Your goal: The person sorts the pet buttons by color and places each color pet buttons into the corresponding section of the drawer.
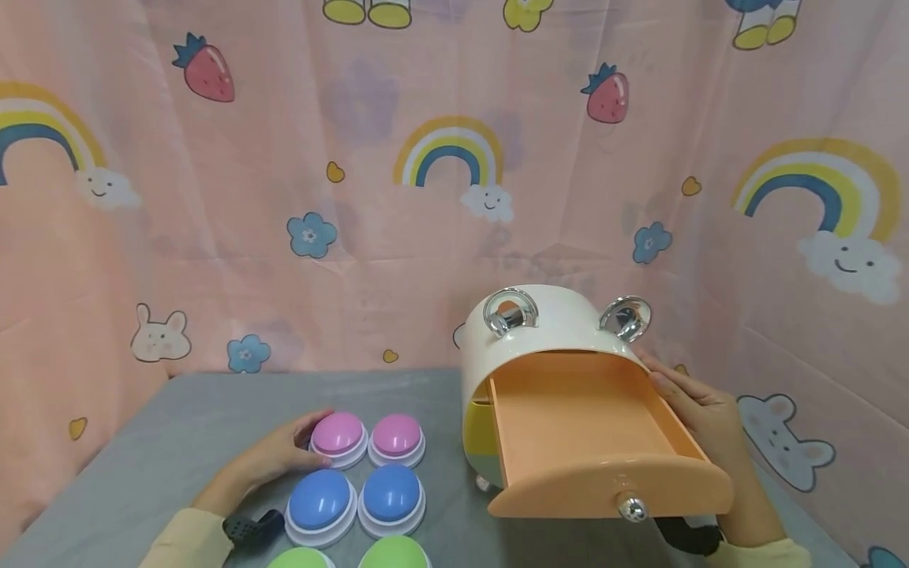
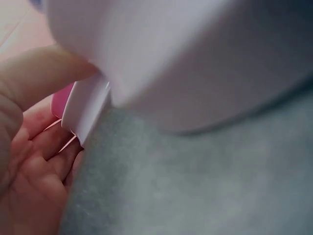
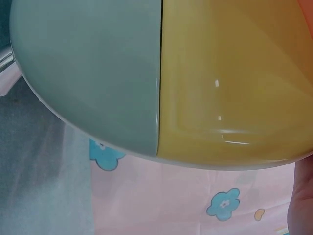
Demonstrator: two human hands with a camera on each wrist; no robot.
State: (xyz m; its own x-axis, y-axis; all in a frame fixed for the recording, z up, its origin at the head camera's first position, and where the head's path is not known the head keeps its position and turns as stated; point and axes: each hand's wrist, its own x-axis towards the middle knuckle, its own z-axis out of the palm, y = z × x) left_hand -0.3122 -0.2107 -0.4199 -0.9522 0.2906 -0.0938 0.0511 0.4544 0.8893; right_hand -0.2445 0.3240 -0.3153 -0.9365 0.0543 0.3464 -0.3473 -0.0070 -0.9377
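So from what I can see, the step in hand is getting a grip on one button while the other arm braces the cabinet. The left hand [image 1: 287, 448] has its thumb and fingers curled round the left-hand pink domed plastic button with a white round base [image 1: 337, 432], which sits at the far left of the group. The right hand [image 1: 699, 410] isn't clutching anything imo, its fingers lie fairly straight along the side of the glossy white rounded cabinet [image 1: 564, 323]. The peach-orange curved-front drawer [image 1: 554, 493] is slid well out toward the person.

If that button is to be picked up, I'd say the move calls for a pinch low on the base and a straight lift, no pushing on the dome.

Crowding is the main snag: the right-hand pink button [image 1: 396, 435] is right beside it, and two bigger blue domed buttons [image 1: 319, 499] stand just nearer the person, with a black wrist strap [image 1: 253, 528] close to the left one. Two green domed buttons [image 1: 394, 554] are cut off by the frame. Everything's on a grey cloth-covered table [image 1: 220, 402]. The cabinet also has two chrome ears [image 1: 515, 319] on top, plus a yellow front panel [image 3: 234, 88] and a grey-green front panel [image 3: 88, 73], and that drawer's silver knob [image 1: 632, 507] sticks out furthest, so watch your sleeve there
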